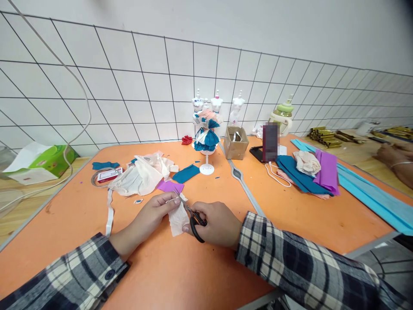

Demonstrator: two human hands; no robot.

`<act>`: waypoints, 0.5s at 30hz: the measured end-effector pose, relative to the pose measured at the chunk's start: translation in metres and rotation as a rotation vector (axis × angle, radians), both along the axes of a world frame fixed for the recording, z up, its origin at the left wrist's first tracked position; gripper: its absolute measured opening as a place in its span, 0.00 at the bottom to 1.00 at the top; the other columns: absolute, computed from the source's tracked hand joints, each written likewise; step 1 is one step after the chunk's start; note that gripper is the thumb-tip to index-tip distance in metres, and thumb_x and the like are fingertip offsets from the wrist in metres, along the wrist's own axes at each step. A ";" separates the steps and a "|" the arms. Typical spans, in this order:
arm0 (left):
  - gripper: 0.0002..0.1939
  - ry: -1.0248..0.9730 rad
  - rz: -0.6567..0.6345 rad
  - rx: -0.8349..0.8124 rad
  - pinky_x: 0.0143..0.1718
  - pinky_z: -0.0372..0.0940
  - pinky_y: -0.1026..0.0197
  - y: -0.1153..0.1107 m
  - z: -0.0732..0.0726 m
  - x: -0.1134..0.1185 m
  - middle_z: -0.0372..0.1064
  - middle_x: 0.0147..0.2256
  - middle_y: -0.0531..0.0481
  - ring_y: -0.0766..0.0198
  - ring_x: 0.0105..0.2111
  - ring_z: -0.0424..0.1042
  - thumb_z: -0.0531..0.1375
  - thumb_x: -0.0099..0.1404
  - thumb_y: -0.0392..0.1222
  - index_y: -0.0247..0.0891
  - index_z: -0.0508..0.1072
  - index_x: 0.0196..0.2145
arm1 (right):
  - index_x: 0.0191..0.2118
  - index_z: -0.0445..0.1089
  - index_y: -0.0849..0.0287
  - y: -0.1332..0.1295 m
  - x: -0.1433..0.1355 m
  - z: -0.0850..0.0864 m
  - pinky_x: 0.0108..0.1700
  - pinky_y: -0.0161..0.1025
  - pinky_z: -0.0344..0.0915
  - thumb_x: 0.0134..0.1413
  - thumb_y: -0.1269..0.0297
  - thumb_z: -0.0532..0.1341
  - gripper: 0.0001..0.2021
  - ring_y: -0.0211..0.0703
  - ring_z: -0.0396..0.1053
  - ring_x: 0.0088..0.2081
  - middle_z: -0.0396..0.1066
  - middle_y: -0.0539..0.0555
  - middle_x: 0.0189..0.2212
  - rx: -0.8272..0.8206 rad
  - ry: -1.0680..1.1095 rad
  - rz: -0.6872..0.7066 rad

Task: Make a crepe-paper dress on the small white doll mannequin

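My left hand (163,206) pinches the upper edge of a small white piece of crepe paper or thin cloth (178,218); which of the two I cannot tell. Black-handled scissors (196,230) are gripped in my right hand (219,224), their blades lying across the top of the white piece near my left fingertips. Just beyond the blades is a purple scrap (170,186). Farther back stands a miniature mannequin (207,168) on a white base, dressed in ruffled teal, white and peach material. A teal strip (186,173) lies beside its base.
Crumpled white material (138,178) and a red-and-white box (109,174) lie left. Behind are a cardboard box (236,148), white mannequins (238,105), a phone (270,143) and a green-lidded bottle (284,114). Folded teal and purple pieces (326,170) lie right. Another person's hand (395,159) shows far right.
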State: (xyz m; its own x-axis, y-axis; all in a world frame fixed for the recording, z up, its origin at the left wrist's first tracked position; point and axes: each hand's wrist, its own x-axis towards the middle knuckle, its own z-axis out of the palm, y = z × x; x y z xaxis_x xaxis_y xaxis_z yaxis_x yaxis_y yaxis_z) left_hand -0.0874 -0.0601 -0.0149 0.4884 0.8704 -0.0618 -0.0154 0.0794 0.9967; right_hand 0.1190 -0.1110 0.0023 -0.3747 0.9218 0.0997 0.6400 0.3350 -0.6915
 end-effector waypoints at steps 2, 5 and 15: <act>0.14 0.016 0.017 0.005 0.30 0.64 0.64 -0.001 0.001 0.000 0.75 0.26 0.53 0.64 0.26 0.71 0.64 0.62 0.52 0.37 0.75 0.31 | 0.31 0.67 0.54 0.000 0.000 0.001 0.26 0.31 0.46 0.49 0.53 0.65 0.11 0.32 0.55 0.22 0.61 0.42 0.20 0.001 -0.004 -0.003; 0.15 0.036 0.025 0.017 0.28 0.63 0.65 -0.002 0.003 0.000 0.74 0.26 0.53 0.65 0.25 0.70 0.65 0.61 0.53 0.37 0.75 0.30 | 0.31 0.66 0.54 0.000 0.000 0.003 0.26 0.32 0.45 0.49 0.53 0.65 0.12 0.32 0.54 0.22 0.61 0.42 0.20 -0.004 -0.010 -0.007; 0.14 0.031 0.012 -0.008 0.29 0.65 0.64 0.000 0.001 -0.001 0.76 0.28 0.52 0.64 0.26 0.72 0.64 0.62 0.53 0.38 0.76 0.31 | 0.30 0.65 0.54 0.001 0.001 -0.001 0.26 0.32 0.45 0.49 0.53 0.66 0.13 0.32 0.55 0.22 0.60 0.42 0.20 -0.013 -0.002 0.005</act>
State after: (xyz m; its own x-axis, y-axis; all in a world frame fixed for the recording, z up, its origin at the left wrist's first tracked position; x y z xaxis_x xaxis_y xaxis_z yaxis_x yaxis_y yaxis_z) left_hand -0.0884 -0.0605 -0.0140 0.4753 0.8758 -0.0837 0.0142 0.0875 0.9961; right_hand 0.1202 -0.1098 0.0017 -0.3797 0.9210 0.0872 0.6394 0.3294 -0.6948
